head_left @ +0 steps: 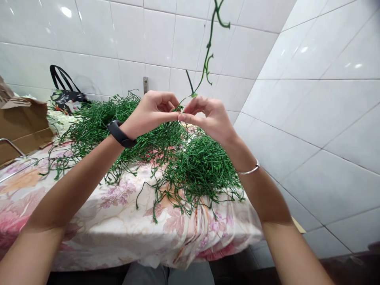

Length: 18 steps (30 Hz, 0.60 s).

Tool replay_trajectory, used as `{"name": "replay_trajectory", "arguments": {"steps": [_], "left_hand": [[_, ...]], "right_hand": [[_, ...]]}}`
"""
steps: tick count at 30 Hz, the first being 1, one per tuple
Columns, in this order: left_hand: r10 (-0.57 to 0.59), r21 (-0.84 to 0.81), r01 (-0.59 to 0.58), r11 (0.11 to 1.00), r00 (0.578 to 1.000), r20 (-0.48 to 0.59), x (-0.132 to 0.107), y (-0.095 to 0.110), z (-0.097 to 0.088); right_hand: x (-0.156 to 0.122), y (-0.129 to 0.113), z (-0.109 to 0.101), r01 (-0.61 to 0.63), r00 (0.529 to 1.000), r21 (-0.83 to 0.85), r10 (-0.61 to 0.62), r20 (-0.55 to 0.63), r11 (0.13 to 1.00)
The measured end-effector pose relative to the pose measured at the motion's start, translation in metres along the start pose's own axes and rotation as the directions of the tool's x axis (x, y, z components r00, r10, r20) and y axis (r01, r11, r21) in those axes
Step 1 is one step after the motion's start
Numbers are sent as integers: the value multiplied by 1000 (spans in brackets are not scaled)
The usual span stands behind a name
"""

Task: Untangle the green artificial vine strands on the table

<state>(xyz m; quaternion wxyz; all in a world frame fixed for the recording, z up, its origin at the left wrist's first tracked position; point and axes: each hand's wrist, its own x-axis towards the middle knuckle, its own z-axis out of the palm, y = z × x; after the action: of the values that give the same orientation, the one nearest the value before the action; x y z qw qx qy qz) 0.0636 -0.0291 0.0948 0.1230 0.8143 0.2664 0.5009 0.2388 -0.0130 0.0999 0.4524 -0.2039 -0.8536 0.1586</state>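
My left hand (158, 107) and my right hand (209, 114) meet in front of me, raised above the table. Both are closed in a pinch on a thin green artificial stem (204, 73), which rises above my fingers with small branching tips. The exact grip point is partly hidden by the fingers. Behind and below my left hand spreads a large tangled heap of similar green stems (97, 118). A second, rounder pile of green stems (204, 166) lies under my right hand.
A floral cloth (118, 213) covers the table. On the left stand a cardboard box (26, 122), a metal wire frame (20, 156) and a dark floral bag (68, 99), with white flowers (61, 122) nearby. White tiled walls (311, 118) close in the back and right.
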Motion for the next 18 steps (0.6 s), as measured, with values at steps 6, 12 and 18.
{"name": "replay_trajectory", "arguments": {"steps": [6,12,18], "left_hand": [[100,-26,-99,995,995,14,0,-2,1],[23,-31,-22,999,1000,10,-2,1,2],[-2,32,-1,999,997,71,-1,3,-1]], "right_hand": [[-2,-1,-1,-142,990,165,135,49,976],[-3,-4,-1,-178,982,287,151,114,941],[-2,0,8,-179,983,316,157,93,932]]}}
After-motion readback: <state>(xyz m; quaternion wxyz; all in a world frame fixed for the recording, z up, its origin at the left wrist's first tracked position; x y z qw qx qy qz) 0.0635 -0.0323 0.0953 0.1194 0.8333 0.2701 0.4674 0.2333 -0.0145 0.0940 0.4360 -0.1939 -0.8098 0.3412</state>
